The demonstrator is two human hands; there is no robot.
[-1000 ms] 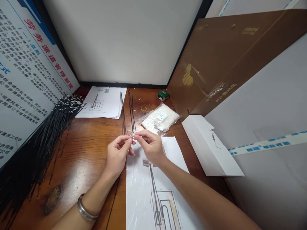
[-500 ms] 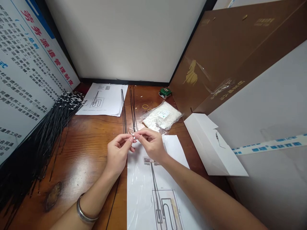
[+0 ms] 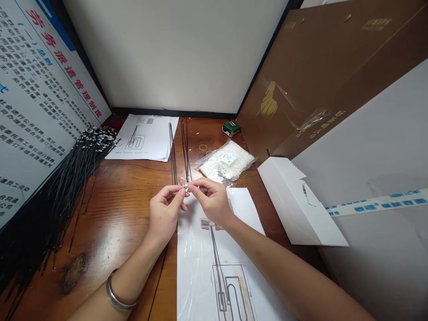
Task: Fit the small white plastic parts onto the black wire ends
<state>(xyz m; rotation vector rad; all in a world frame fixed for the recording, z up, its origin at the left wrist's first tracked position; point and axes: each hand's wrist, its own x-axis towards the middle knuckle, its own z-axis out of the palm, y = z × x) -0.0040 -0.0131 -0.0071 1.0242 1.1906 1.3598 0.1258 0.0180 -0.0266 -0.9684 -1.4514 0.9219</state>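
Both hands meet near the top edge of a printed drawing sheet (image 3: 197, 258), fingertips almost touching. A small white piece (image 3: 186, 190) shows between them, too small to name surely. My left hand (image 3: 165, 209) is closed in a pinch on it, a metal bangle on that wrist. From the other side, my right hand (image 3: 210, 203) pinches at the same piece with thumb and forefinger. Thin black wires (image 3: 173, 154) run away from the fingers on the table, with more black wires (image 3: 185, 149) beside them; whether the fingers hold any wire end is hidden.
A clear bag of small white parts (image 3: 230, 160) lies beyond the right hand, near a green tape measure (image 3: 231, 128). Paper sheets (image 3: 150, 145) lie at the back left. A large bundle of black wires (image 3: 72, 178) leans at left; a folded white card (image 3: 294, 200) stands right.
The hands keep the same pinch at nearly the same spot, with only tiny finger movement. The whole view has shifted very slightly.
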